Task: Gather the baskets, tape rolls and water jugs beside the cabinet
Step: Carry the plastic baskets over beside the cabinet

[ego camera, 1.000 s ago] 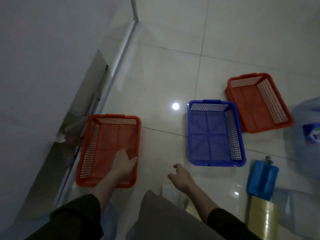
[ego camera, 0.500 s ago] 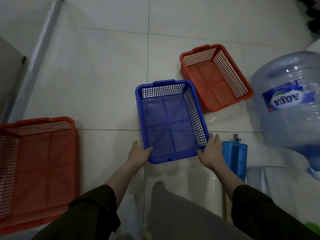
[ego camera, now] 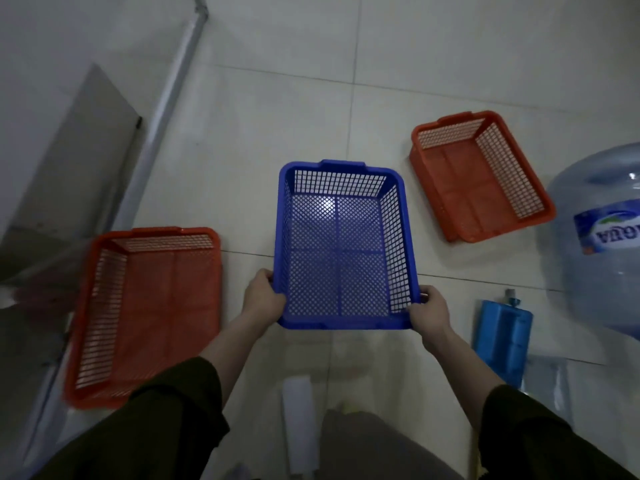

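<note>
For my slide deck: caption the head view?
Both hands, left and right, grip the blue basket between two orange baskets.

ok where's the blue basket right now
Centre of the head view: the blue basket is held at its near corners by both hands, between the two orange baskets.

Two bare forearms extend from dark olive-green long sleeves (ego camera: 166,424), each pushed up to about mid-forearm, with loose folds of cloth at the cuffs. The left hand (ego camera: 262,299) and right hand (ego camera: 431,315) wear no gloves, rings or watch. Grey trousers (ego camera: 367,445) show at bottom centre.
</note>
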